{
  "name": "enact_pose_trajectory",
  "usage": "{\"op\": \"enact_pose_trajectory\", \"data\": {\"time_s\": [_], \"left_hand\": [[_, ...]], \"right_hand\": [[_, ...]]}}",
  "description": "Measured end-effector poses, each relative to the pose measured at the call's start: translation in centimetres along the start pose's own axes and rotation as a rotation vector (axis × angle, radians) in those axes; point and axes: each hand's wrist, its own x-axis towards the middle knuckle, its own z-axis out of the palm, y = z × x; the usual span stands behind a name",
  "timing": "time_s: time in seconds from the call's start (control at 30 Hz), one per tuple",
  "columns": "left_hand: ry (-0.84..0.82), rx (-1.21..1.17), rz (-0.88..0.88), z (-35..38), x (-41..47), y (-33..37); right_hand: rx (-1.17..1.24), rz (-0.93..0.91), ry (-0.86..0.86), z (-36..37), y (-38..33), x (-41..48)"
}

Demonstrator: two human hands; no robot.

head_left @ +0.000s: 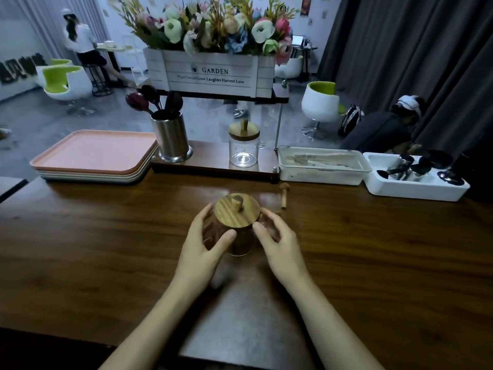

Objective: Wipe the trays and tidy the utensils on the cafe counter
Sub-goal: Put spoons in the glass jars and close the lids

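A glass jar with a round wooden lid (237,209) stands on the dark wooden counter in front of me. My left hand (205,244) curls around the jar's left side, thumb on its front. My right hand (277,239) cups its right side with fingers bent. A small wooden scoop (284,194) lies just behind the jar. A stack of pink trays (93,153) sits at the back left. A steel holder with dark spoons (170,137) stands beside the trays.
A second lidded glass jar (243,145) stands on a low shelf at the back. To the right are a white box with wooden sticks (322,165) and a white cutlery tray (416,174). A flower crate (210,73) sits above the shelf.
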Motion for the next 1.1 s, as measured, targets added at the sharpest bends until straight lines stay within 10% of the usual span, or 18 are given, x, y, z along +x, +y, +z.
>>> {"op": "enact_pose_trajectory", "data": {"time_s": [0.2, 1.1], "left_hand": [[-0.243, 0.095, 0.027, -0.8, 3.4, 0.3], [-0.216, 0.283, 0.091, -0.5, 5.1, 0.6]], "right_hand": [[-0.209, -0.056, 0.022, 1.2, -1.5, 2.3], [-0.265, -0.165, 0.005, 2.9, -1.3, 5.0]]}}
